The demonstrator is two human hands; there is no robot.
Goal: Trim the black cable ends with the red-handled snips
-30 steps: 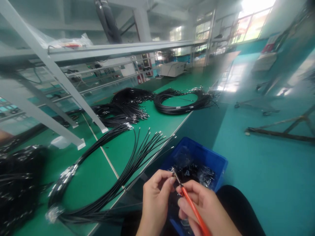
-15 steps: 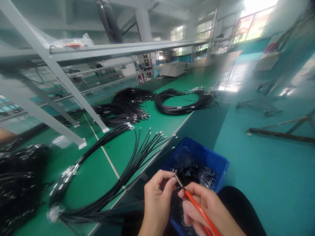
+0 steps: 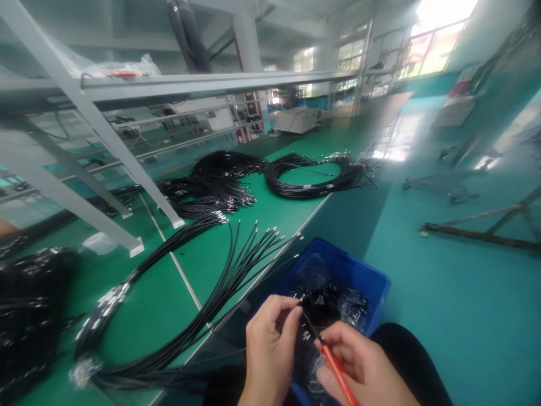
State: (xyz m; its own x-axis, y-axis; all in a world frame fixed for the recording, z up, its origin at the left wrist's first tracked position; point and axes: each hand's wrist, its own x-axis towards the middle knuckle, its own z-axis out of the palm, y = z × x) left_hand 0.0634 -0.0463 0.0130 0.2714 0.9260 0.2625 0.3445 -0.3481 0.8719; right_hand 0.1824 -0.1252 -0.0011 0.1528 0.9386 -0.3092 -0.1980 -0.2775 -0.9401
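Note:
My left hand is closed, thumb and forefinger pinching a small piece with a shiny tip; most of it is hidden by the fingers. In my right hand is a pair of red-handled pliers with a slim dark nose. The nose points up and left, its tip beside the left fingertips; whether it touches the small piece I cannot tell. Both hands are over a blue bin with small dark and clear-wrapped parts inside. To the left, a bundle of black cables with metal ends curves over the green bench.
The green table carries a coiled cable loop, more cable heaps and a dark pile at left. White shelf legs stand on it. A wheeled frame is on the floor at right.
The right hand and pliers have drawn slightly down and right, away from the left fingertips. The left hand has kept its pinch and hardly moved.

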